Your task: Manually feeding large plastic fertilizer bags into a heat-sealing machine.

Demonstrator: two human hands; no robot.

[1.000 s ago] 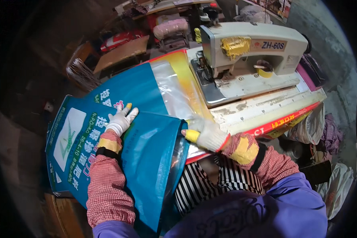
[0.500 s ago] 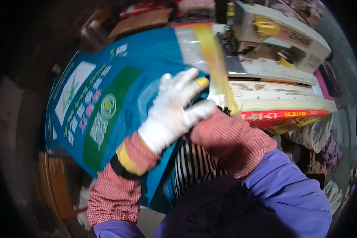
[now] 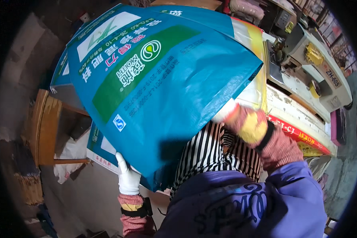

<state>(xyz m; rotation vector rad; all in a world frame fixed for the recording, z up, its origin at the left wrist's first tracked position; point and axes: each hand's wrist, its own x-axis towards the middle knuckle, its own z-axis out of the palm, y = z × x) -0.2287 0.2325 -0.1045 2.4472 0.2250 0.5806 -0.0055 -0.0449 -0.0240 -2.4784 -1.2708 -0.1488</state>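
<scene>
A large blue printed sack [image 3: 178, 91] with a green band stretches across the view, its near edge raised over my lap. My left hand [image 3: 129, 180], in a white glove, is closed on the sack's near left corner; the thumb shows beside the edge and the other fingers are behind it. At the sack's right edge is my right hand [image 3: 227, 111], also white-gloved. Its fingers are hidden under the sack and slightly blurred, so their grip cannot be made out. Further blue and yellow sacking [image 3: 250, 39] lies beneath and beyond.
A white sewing machine [image 3: 325, 67] with yellow thread stands at the right. In front of it lies a stack of white sacks with a red edge [image 3: 301, 135]. A wooden stool or frame [image 3: 47, 127] is at the left, a broom head [image 3: 27, 188] below it.
My left hand has come from the sack's right side to its near left corner. The sack's near edge has swung up and over, and my right hand now shows at its right edge.
</scene>
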